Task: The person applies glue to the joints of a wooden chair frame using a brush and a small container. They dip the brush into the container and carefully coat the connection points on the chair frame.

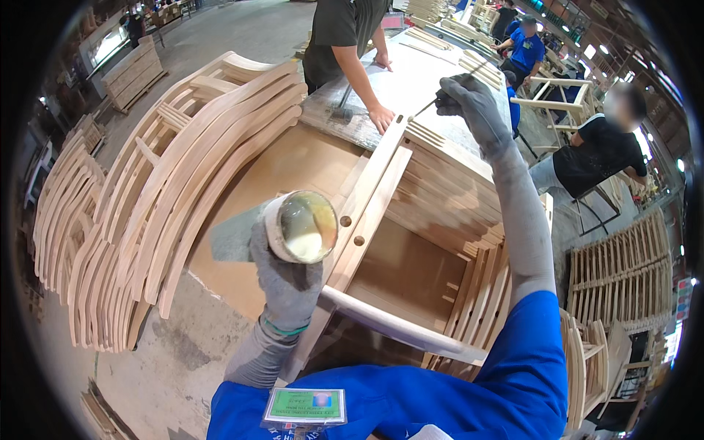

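Note:
My gloved left hand (287,286) is closed around a cup (274,233) with whitish-yellow liquid inside. Beside the cup shows a flat grey-green piece (233,238), its kind unclear. Farther forward, my gloved right hand (473,106) pinches a thin stick (425,110). The stick's tip is at the far end of a pale wooden rail (374,170), near a small hole. A second wooden rail (381,202) lies alongside, and dark round holes show at the near ends. Both rails rest across stacked wooden parts (440,202).
Curved wooden frames (213,139) are stacked on the left. Across the pale worktable (422,77) stands a person in dark clothes, one hand (381,117) by the rail's far end. A hammer (342,110) lies there. More people and slatted frames (623,264) are at right.

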Demonstrator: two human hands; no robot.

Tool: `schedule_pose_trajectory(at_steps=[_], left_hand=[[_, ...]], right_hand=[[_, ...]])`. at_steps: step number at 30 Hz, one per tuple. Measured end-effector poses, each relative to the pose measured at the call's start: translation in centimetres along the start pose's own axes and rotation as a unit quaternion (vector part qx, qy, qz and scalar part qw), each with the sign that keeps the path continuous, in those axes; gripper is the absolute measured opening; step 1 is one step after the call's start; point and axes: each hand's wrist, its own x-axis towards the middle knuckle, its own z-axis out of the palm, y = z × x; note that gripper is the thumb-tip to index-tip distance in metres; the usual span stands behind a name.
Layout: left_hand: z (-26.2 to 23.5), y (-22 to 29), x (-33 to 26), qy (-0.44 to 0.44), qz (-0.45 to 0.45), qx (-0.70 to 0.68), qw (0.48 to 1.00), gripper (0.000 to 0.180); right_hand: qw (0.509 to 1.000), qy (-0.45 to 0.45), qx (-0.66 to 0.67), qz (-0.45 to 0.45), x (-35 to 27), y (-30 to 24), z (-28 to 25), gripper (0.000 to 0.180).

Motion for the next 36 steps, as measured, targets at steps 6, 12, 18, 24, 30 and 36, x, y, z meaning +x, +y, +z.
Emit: schedule_pose_trajectory(at_steps=[6, 12, 18, 24, 30, 36], left_hand=[[-1.8, 0.8, 0.9, 0.001, -0.094, 0.069, 0.993, 0.08], [-2.4, 0.1, 1.1, 0.037, -0.043, 0.17, 0.984, 0.053], [-2.5, -0.5, 0.6, 0.039, -0.075, 0.056, 0.995, 0.068], [-1.8, -0.5, 1.0, 0.112, -0.148, 0.05, 0.981, 0.046], [-2.3, -0.4, 0.8, 0.118, -0.16, -0.001, 0.98, 0.047], [-2.7, -0.3, 0.7, 0.035, -0.091, 0.031, 0.995, 0.067]], right_hand=[[0.991, -0.053, -0.075, 0.096, 6.7, 4.6, -1.3, 0.03], [0.99, -0.076, -0.058, 0.104, 8.2, 6.1, -0.3, 0.027], [0.992, -0.05, -0.066, 0.093, 9.0, 6.3, -0.7, 0.023], [0.983, -0.095, -0.124, 0.098, 8.5, 6.5, 1.3, 0.022], [0.967, -0.167, -0.191, -0.005, 7.2, 4.8, 2.5, 0.018], [0.965, -0.159, -0.209, 0.004, 7.5, 4.9, 0.6, 0.013]])
